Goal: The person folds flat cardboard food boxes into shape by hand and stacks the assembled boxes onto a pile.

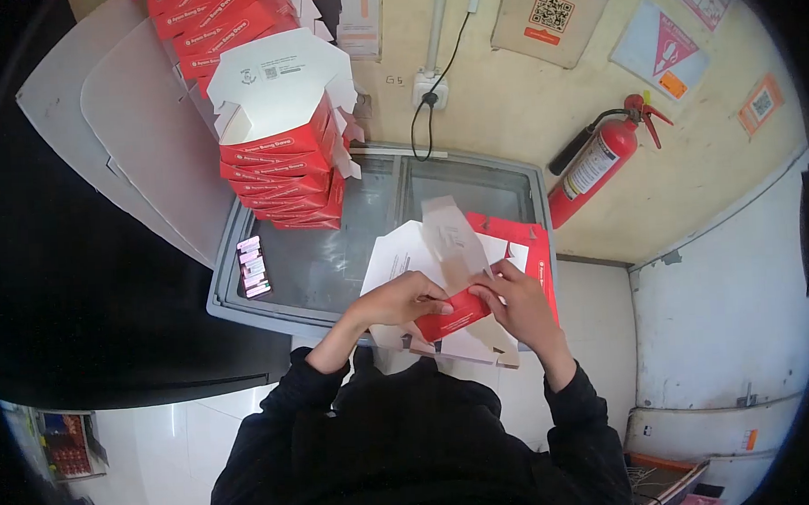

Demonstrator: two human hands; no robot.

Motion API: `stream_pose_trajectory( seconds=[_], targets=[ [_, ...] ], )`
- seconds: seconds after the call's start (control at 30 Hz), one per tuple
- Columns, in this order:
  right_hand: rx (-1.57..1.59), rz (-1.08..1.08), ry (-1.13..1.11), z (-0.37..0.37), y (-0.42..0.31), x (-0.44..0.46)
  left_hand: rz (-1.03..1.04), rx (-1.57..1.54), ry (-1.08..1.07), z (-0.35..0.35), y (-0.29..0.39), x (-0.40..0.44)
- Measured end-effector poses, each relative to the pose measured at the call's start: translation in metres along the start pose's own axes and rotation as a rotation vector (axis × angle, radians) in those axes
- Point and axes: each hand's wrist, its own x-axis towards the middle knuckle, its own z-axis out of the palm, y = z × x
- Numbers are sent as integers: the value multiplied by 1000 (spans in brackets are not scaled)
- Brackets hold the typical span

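A partly folded red and white cardboard box [455,314] is held between my two hands over the front right of the glass-topped freezer. My left hand [405,299] pinches its red side near the left corner. On the right corner, my right hand [518,306] grips the card with thumb and fingers. The box's white lid flap [453,237] stands up behind, slightly blurred. Under the box lie flat white box blanks [389,264], and a red blank [538,247] shows at their right.
A tall stack of folded red boxes [280,190] stands at the freezer's back left, with more boxes [219,26] behind. A phone [253,266] lies on the freezer's left edge [228,278]. A fire extinguisher [599,167] hangs at the right wall, and a black cable [431,116] dangles behind.
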Motion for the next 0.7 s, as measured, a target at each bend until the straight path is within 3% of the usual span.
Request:
stream_pose_trajectory(
  seconds=[0.13, 0.27, 0.37, 0.47, 0.57, 0.7],
  targets=[
    [-152, 20, -86, 5, -6, 8, -68, -503, 25, -17, -21, -7],
    [-8, 125, -23, 8, 0, 9, 198, -632, 181, -21, -30, -30],
    [116, 169, -39, 10, -14, 12, 285, -132, 403, 3, -14, -26],
    [151, 173, -26, 11, -14, 14, 221, -79, 444, 13, -14, -22],
    [197, 204, -16, 11, -15, 14, 300, -11, 609, 7, -8, -23],
    [195, 142, 24, 6, -31, 19, 306, 258, 405, 3, 4, -25]
  ],
)
